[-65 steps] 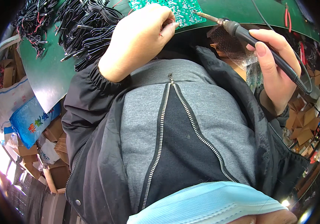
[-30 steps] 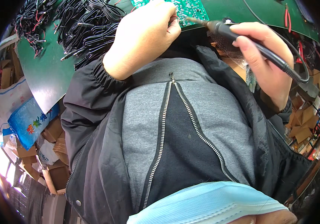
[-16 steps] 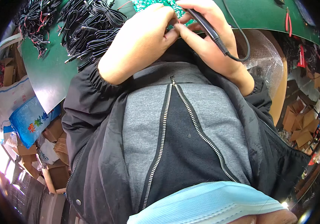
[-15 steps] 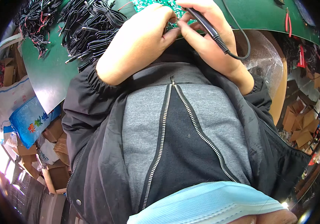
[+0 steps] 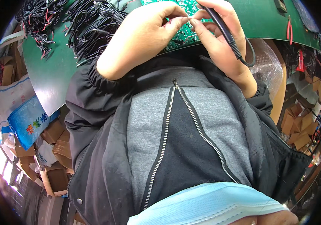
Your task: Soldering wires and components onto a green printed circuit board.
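Over the near edge of the green table my left hand (image 5: 139, 39) is closed in a pinch. What sits between its fingertips is too small to make out. My right hand (image 5: 224, 50) grips a soldering iron (image 5: 220, 26) by its black handle, its tip out of the picture. The right thumb and a finger also come together, almost touching the left fingertips. Beneath both hands lie green circuit boards (image 5: 186, 36) with small parts on them.
Bundles of black cables (image 5: 93, 28) cover the left of the green table (image 5: 44, 84). Red-handled pliers (image 5: 289, 30) lie at the right. Bubble wrap (image 5: 267, 63) hangs by the table's right edge. Cardboard boxes (image 5: 57, 178) and a blue bag (image 5: 31, 122) stand at lower left.
Both hands have shifted slightly right, showing more of the circuit boards. The soldering iron has moved right with my right hand, its handle steeper. The view has moved a little too.
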`<state>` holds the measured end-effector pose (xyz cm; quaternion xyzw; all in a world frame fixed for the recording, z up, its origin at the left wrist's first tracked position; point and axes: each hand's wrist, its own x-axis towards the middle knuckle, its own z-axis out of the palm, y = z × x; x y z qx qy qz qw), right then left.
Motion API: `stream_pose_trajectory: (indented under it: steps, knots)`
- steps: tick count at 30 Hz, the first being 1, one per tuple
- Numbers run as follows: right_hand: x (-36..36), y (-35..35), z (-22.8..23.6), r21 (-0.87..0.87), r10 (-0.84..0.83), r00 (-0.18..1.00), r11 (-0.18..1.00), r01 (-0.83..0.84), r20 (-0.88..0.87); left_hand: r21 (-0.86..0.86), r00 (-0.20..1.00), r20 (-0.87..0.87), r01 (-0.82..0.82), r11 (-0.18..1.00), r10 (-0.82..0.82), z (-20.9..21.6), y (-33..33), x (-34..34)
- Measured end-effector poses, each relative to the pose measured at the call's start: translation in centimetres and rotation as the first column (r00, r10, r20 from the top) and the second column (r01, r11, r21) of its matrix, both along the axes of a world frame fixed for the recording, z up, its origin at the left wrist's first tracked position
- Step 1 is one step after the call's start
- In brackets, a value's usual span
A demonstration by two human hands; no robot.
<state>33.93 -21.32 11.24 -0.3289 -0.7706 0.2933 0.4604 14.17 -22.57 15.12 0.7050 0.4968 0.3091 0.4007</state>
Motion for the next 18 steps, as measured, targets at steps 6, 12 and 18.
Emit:
stream_pose_trajectory:
  steps: [6,12,18]
  knots:
    - [0.2,-0.9,0.2,-0.306,-0.048,0.998,0.951,0.035,-0.037,-0.05,0.991,0.12,-0.06,0.997,0.066,-2.1,-0.2,-0.1]
    - [1.0,-0.8,1.1,-0.259,0.08,0.996,0.964,-0.066,0.046,-0.087,0.998,0.056,0.017,0.996,-0.012,-0.8,0.2,-0.1]
    - [4.8,0.4,2.8,0.234,-0.119,0.936,0.971,0.041,0.33,0.286,0.973,-0.231,0.067,0.956,0.001,-2.7,-0.1,1.2]
